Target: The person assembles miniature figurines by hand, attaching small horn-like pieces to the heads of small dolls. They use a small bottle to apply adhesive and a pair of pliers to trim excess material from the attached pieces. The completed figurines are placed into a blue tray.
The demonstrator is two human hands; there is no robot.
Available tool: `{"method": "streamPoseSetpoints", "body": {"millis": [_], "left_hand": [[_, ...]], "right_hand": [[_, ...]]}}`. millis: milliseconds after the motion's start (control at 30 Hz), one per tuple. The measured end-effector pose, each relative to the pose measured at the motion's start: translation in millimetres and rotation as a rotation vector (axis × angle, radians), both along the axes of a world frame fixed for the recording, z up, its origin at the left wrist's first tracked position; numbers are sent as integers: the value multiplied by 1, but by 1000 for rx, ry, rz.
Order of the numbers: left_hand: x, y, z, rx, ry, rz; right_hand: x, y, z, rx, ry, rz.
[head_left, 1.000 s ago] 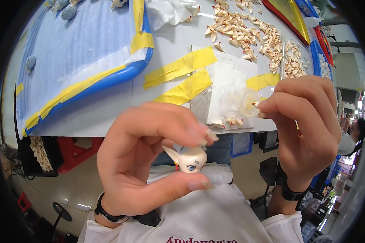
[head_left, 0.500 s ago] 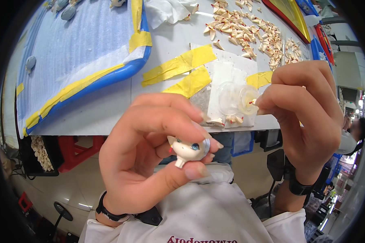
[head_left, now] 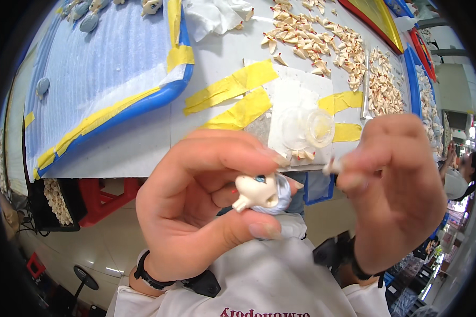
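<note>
Left hand (head_left: 195,211) gripped the toy head (head_left: 262,193); right hand (head_left: 394,193) pinched a small ear piece (head_left: 331,167) just beside it. Fitting step, I figured; next needed careful lining-up.

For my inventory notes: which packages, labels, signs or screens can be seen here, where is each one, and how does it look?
Clear plastic cup: on the white sheet at the table edge, lying on its side, round, transparent.
Printed lettering: on the white shirt, bottom edge, dark red.
Signs or screens: none clearly visible.

Single head fisheye, looking steeply down, close over hands, table edge (head_left: 143,158) beyond.
</note>
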State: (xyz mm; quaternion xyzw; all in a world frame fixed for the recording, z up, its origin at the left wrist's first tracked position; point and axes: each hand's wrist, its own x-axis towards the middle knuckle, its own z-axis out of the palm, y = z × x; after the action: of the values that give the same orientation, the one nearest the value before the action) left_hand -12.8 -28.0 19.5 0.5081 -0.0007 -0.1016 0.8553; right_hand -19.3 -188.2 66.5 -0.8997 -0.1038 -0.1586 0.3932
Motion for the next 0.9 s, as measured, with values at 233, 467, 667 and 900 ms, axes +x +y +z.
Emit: {"method": "streamPoseSetpoints", "body": {"millis": [233,467,667,900], "left_hand": [[0,8,-13,47,-244,-87],[0,16,-16,177,-336,-140],[4,18,-14,307,-457,-159],[6,2,3,718,-944,-7]], "right_hand": [[-15,14,-1,94,113,28],[-2,2,6,-177,-3,241],[-6,-2,-6,-10,21,239],[-18,-3,9,422,515,168]]}}
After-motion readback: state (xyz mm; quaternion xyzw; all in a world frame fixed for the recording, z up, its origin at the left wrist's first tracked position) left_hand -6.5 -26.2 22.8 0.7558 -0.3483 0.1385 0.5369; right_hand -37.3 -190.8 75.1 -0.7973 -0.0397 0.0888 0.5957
